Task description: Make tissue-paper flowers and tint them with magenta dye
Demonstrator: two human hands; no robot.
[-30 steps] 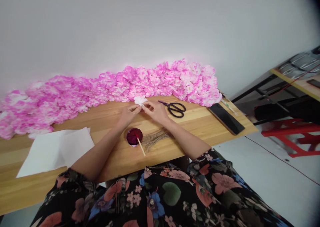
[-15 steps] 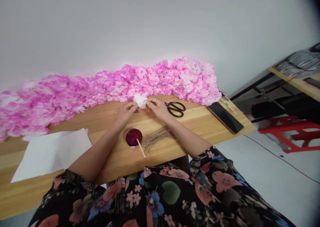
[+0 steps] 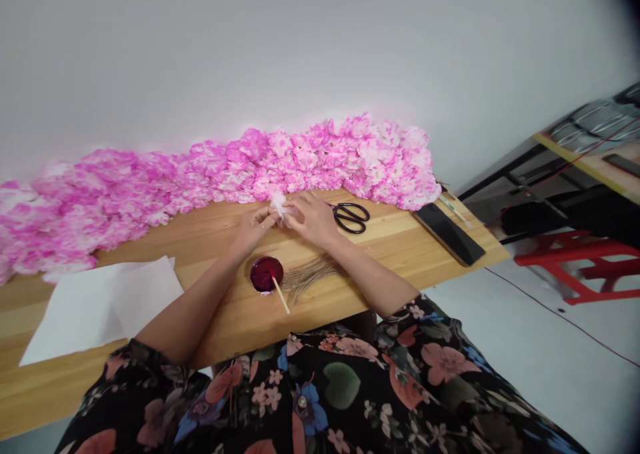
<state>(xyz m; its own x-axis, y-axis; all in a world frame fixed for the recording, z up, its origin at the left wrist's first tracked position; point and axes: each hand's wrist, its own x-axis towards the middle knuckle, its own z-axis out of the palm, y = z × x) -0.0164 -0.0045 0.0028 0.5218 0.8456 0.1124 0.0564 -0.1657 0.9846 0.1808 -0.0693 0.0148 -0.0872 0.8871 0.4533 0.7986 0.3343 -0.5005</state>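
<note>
Between my fingertips is a small white paper flower [image 3: 279,203], partly covered by the fingers. My left hand [image 3: 256,226] pinches it from the left side. From the right, my right hand [image 3: 313,219] closes its fingers over the flower's edge. Below the hands stands a small round dish of dark red liquid [image 3: 266,274] with a thin wooden stick [image 3: 281,295] leaning in it. A bundle of thin brown wires [image 3: 310,275] lies beside the dish, partly under my right forearm. Black-handled scissors [image 3: 351,217] rest just right of my right hand, their blades hidden.
A long heap of pink and white flowers [image 3: 210,174] runs along the wall at the table's back. White paper sheets [image 3: 105,311] lie at the left. A black phone [image 3: 450,234] sits near the right edge. A red stool [image 3: 575,267] stands on the floor.
My right hand has turned and come further over the white flower, which now looks narrower and more gathered. My left hand keeps its pinch.
</note>
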